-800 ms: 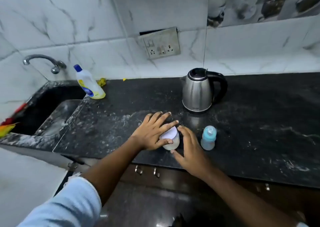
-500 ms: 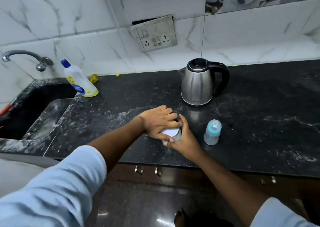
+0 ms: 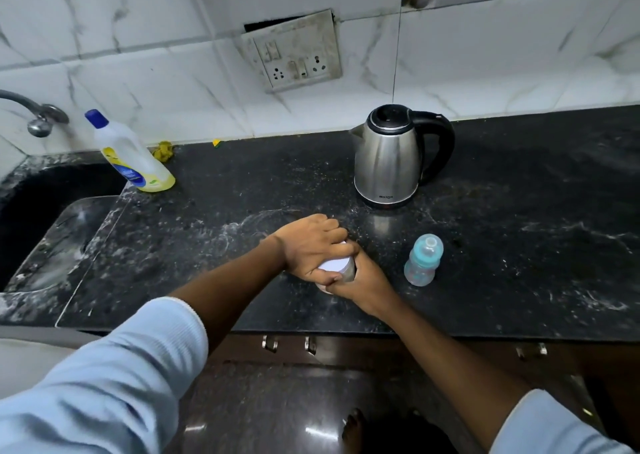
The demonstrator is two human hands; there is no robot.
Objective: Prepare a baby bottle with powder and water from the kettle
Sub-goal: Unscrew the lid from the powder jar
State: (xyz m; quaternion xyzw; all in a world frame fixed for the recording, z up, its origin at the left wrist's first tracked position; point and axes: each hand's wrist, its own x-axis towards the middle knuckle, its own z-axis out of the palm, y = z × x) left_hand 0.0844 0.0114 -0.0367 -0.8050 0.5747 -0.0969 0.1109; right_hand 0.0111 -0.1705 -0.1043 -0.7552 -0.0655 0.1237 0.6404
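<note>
A small powder jar with a white lid (image 3: 335, 266) stands on the black counter (image 3: 242, 204) near its front edge. My left hand (image 3: 311, 245) is clamped over the lid from above. My right hand (image 3: 363, 278) wraps the jar's body from the right and front, so most of the jar is hidden. A baby bottle (image 3: 423, 260) with a light blue cap stands upright just right of my hands, untouched. The steel kettle (image 3: 389, 157) with a black handle stands behind them, near the wall.
A sink (image 3: 45, 225) with a tap (image 3: 34, 114) lies at the left. A yellow detergent bottle (image 3: 133, 159) with a blue cap stands beside it. A socket plate (image 3: 294, 53) hangs on the tiled wall. Cabinet handles (image 3: 289, 344) sit below the counter edge.
Both hands went from loosely touching the jar to closing tightly on it, left on the lid, right around the body. The camera has tilted down and closer.
</note>
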